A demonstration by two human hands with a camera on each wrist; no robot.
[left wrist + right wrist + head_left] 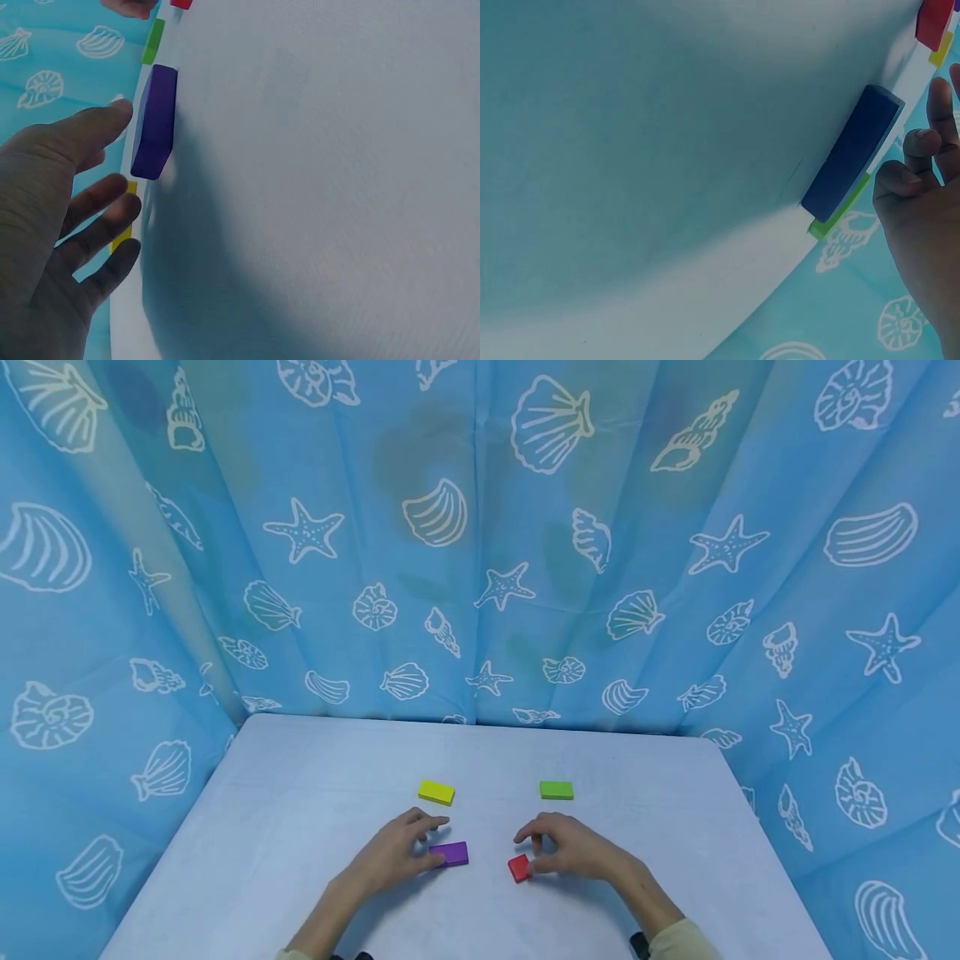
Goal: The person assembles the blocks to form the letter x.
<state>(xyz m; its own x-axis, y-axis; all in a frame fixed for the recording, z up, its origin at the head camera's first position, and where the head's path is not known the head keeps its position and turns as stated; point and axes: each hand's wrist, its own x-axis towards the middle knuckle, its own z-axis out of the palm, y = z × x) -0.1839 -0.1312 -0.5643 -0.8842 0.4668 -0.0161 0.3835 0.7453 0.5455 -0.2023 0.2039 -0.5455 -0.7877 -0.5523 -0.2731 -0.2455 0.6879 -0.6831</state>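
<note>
My left hand [396,853] hovers at the left end of a flat purple block [454,854], its thumb overlapping that end in the head view. In the left wrist view the thumb and fingers are spread loosely beside the purple block [155,124], with nothing gripped. A small red block [518,868] lies by the thumb of my right hand [576,848]. The right wrist view shows a dark blue block [853,154] close to that hand's loosely bent fingers; the hand hides this block in the head view. Nothing is held in the right hand.
Farther back on the white table [337,760] lie a yellow block [437,792] beyond the left hand and a green block [557,790] beyond the right. A blue curtain [480,635] with white shells and starfish hangs behind the table and along its sides.
</note>
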